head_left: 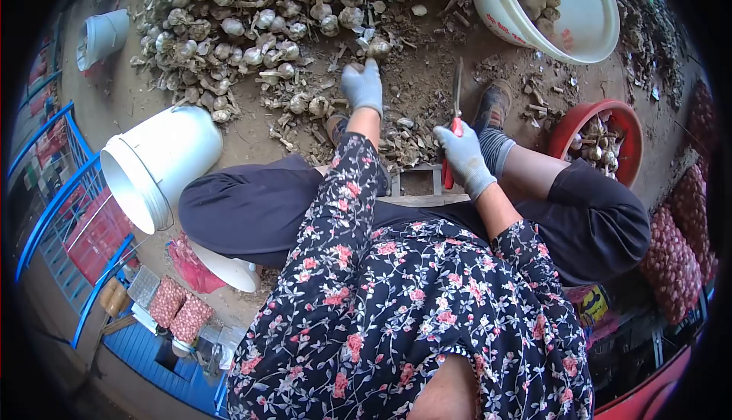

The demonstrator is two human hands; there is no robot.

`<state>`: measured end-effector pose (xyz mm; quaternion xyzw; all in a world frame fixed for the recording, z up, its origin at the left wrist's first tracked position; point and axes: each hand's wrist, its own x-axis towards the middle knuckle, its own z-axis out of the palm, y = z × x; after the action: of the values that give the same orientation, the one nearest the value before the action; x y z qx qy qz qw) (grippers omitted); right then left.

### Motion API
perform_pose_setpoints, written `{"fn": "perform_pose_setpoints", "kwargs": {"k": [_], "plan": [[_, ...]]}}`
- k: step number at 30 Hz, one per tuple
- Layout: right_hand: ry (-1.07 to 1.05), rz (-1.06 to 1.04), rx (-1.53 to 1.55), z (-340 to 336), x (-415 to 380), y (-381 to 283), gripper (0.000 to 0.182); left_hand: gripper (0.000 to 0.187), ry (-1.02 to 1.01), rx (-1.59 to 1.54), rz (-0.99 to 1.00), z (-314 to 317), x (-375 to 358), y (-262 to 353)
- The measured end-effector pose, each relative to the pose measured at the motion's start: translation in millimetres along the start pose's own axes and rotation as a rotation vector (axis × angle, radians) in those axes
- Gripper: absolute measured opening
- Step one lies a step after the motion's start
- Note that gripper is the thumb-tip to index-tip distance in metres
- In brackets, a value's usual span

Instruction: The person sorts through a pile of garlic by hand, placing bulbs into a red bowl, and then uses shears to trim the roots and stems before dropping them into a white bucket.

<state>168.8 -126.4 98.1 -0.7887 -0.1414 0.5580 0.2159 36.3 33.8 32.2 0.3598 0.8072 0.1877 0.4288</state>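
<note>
My left hand [361, 87], in a pale grey glove, reaches forward over the ground with curled fingers. Its fingertips meet a garlic bulb [378, 47] with a dry stem; the exact grip is partly hidden by the hand. In my right hand [465, 159], gloved too, are shears with red handles [457, 126]. Their long metal blades point away from me, towards the heap. A wide pile of garlic [263, 20] with stems and roots lies ahead and to the left.
A cream tub [492, 8] holds several bulbs at upper right; a red basin [563, 132] with garlic stands by my right knee. A white bucket [171, 153] lies tipped at left. Cut stems litter the soil. Net sacks of garlic [672, 267] stand at right.
</note>
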Motion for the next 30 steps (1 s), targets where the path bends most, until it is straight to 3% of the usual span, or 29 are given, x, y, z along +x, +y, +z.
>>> {"fn": "perform_pose_setpoints", "kwargs": {"k": [1,2,4,7,10,12,15,19,24,27,29,30], "plan": [[-0.06,0.045,-0.007,2,-2,-2,0.038,0.04,0.119,0.257,0.207,4,10,5],[-0.093,0.068,-0.019,4,-2,-3,0.041,0.04,0.117,0.256,0.204,12,20,11],[-0.096,0.016,-0.164,3,-7,-13,0.042,0.056,-0.08,0.479,0.046,35,47,20],[-0.096,-0.061,-0.406,-9,-16,-39,0.044,0.058,-0.23,0.224,0.055,42,72,11],[-0.137,-0.129,-0.699,-15,-14,-44,0.041,0.059,-0.376,0.218,0.172,-7,39,37],[-0.136,-0.155,-0.71,-14,-9,-48,0.043,0.059,-0.492,0.314,0.404,-35,27,43],[-0.164,-0.237,-0.685,-14,-1,-47,0.049,0.064,-0.514,0.544,0.434,-55,6,50],[-0.168,-0.367,-0.603,-11,-5,-56,0.051,0.071,-0.534,0.62,0.604,-57,-5,47],[-0.146,-0.418,-0.562,-12,-18,-56,0.043,0.07,-0.547,0.636,0.635,-59,-21,48],[-0.048,-0.378,-0.43,-10,-26,-43,0.038,0.054,-0.496,0.526,0.616,-54,-15,35],[-0.085,-0.343,-0.418,-19,-32,-38,0.04,0.031,-0.845,-0.375,-0.092,-57,-25,36],[-0.085,-0.341,-0.418,-19,-37,-37,0.04,0.018,-0.807,-0.481,-0.21,-56,-30,38]]}}
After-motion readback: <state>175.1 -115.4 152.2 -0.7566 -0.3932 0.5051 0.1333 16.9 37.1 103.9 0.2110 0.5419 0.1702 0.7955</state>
